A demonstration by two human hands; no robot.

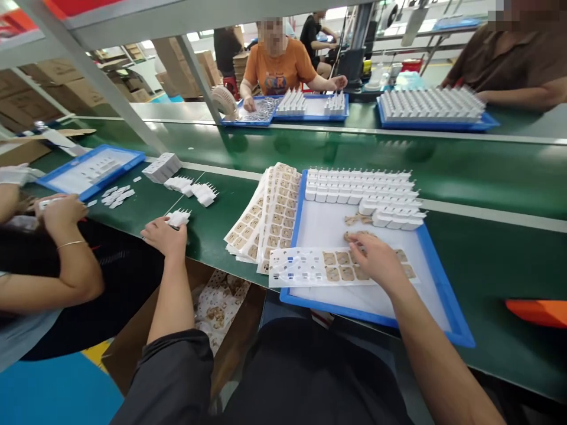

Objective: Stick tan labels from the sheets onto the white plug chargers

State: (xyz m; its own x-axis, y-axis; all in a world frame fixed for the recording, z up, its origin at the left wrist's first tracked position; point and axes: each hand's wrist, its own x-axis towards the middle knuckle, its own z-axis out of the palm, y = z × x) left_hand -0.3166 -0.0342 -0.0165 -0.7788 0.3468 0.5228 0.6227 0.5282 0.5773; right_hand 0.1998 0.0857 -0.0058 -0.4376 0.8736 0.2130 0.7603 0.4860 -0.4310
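My left hand [166, 236] is closed round a small group of white parts with pins [179, 218] at the bench's near edge. Over the blue-rimmed tray [443, 289], my right hand [372, 257] rests above a sticker sheet [305, 267], its fingertips at a brown piece; whether they grip it is hidden. The sheet's left part is bare of brown labels. White pinned blocks [358, 192] stand in rows at the tray's back, with brown scraps [358, 219] in front of them. A fanned stack of label sheets [270, 215] lies left of the tray.
Further left are loose pinned parts [204, 193], a white block stack [162, 167], flat white pieces [117, 196] and another blue tray [100, 171]. A co-worker's hands are at the left. An open carton [221, 307] sits below the bench. Across the belt, people sit by trays.
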